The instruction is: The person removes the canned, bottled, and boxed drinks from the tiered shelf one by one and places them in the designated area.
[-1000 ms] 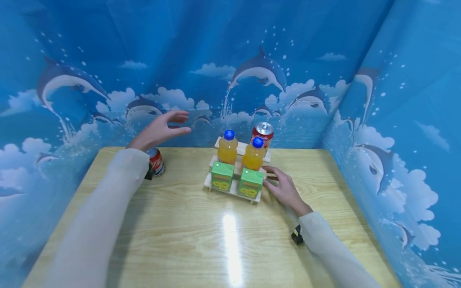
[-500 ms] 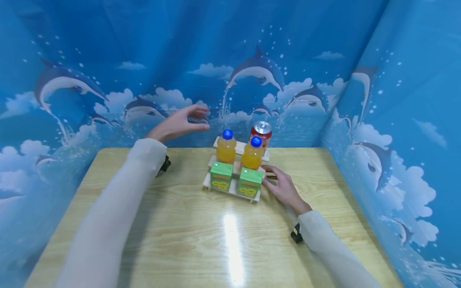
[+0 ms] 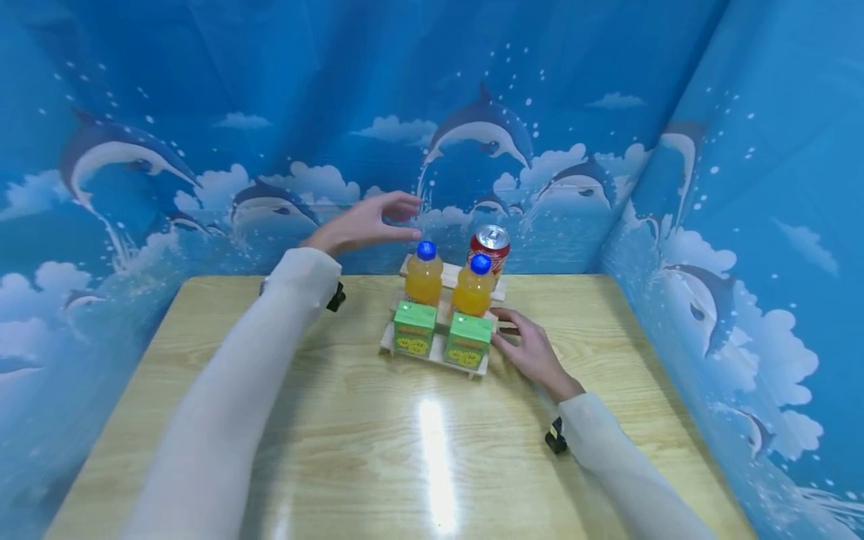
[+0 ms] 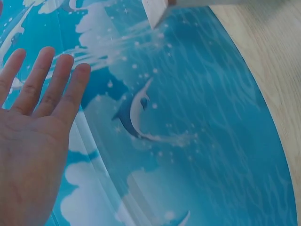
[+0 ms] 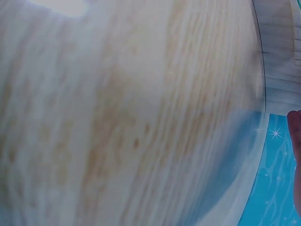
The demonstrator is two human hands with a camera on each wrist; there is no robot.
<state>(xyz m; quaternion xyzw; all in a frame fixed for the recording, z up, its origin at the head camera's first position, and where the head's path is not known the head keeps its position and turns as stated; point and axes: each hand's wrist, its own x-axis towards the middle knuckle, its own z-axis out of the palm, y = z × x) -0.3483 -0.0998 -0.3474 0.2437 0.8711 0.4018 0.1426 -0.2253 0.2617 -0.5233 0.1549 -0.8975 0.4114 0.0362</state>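
A small stepped wooden rack [image 3: 442, 352] holds two green juice cartons [image 3: 415, 330] in front. Two orange-juice bottles [image 3: 424, 281] with blue caps stand on its middle step, and a red soda can [image 3: 490, 247] on the top step at right. My left hand [image 3: 370, 221] hovers behind and left of the left bottle, holding nothing; its fingers look spread in the left wrist view. At the rack's right end, my right hand [image 3: 533, 356] grips the side with thumb and fingers. The right wrist view catches only part of that hand at its edge.
The rack stands on a wood-grain table [image 3: 351, 442]. Another can [image 3: 263, 285] at the back left is almost wholly hidden by my left sleeve. A blue dolphin-print curtain [image 3: 324, 90] borders the table at the back and sides.
My left hand has moved right, from above the left-hand can to near the top of the left bottle. Its sleeve now covers most of that can. My right hand and the rack have stayed put.
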